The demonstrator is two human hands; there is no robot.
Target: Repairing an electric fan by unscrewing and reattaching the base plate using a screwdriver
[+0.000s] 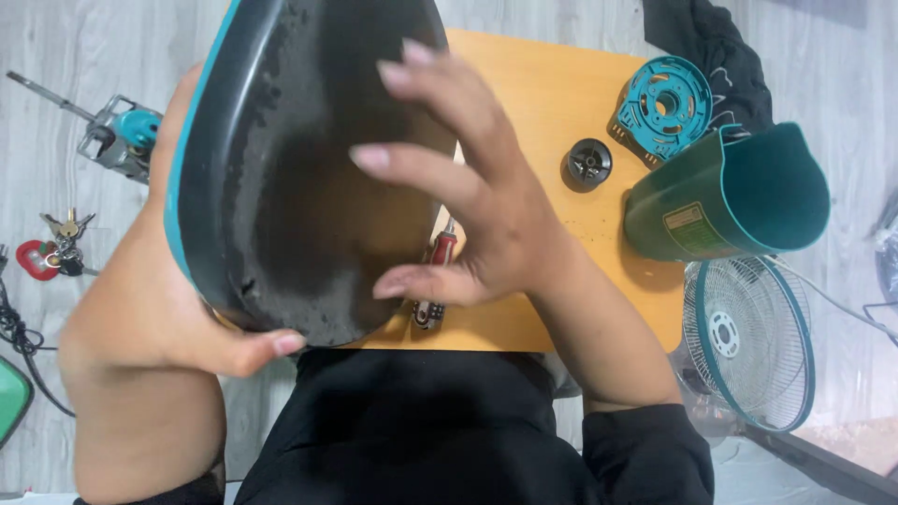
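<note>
**Dusty fan blade held over the work board**

While the left hand (164, 309) grips the broad, dark, dust-coated plastic fan blade with a teal edge (290, 178) from behind, thumb curled over its lower rim, the right hand (477, 215) lies on the blade's face with fingers (412, 159) spread wide and closed on nothing. The blade is held tilted above the near left part of the orange wooden board (552, 103). Judged as a wiping or inspecting step, it goes best with the left hand steadying the rim while the right palm presses flat, so that the thin blade does not flex.

Right of the board's far corner lies a teal round ribbed plastic disc (664, 103); on the board sits a small black round cap (589, 164); at its right edge rests a dark green plastic housing (730, 196), and below that a white wire fan grille with a teal ring (748, 341). A red-handled tool (438, 257) shows only in part beneath the right hand. Left of the board, on the floor, lie a bunch of keys (61, 243) and a teal power tool (122, 136).

Hidden: the blade's hub, the left fingers behind it, and most of the board's left half.
</note>
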